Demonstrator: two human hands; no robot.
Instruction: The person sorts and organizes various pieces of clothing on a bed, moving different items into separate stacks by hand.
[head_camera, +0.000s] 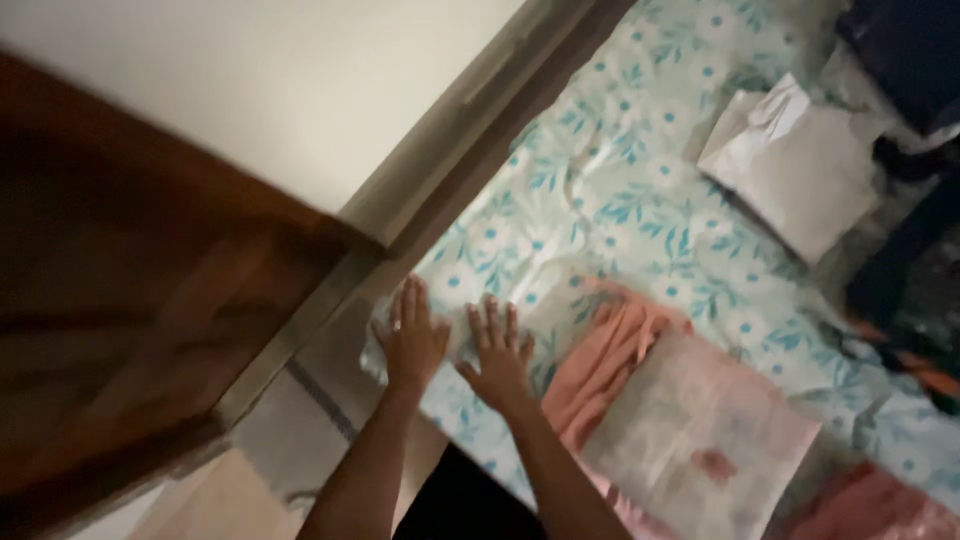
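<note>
Both my hands lie flat on a bed sheet (600, 180), white with blue flowers, near the edge of the bed. My left hand (410, 335) presses the sheet's corner by the bed's edge, fingers spread, a ring on one finger. My right hand (500, 350) rests palm down just beside it, fingers apart, touching the sheet. A pink cloth (600, 360) lies right of my right hand, partly under a clear plastic packet (700, 430).
A white folded packet (800, 170) lies farther up the bed. Dark clothes (910, 60) are piled at the top right. A brown wooden door (130, 300) stands at the left, next to a pale wall (300, 80). More pink cloth (880, 510) lies at the lower right.
</note>
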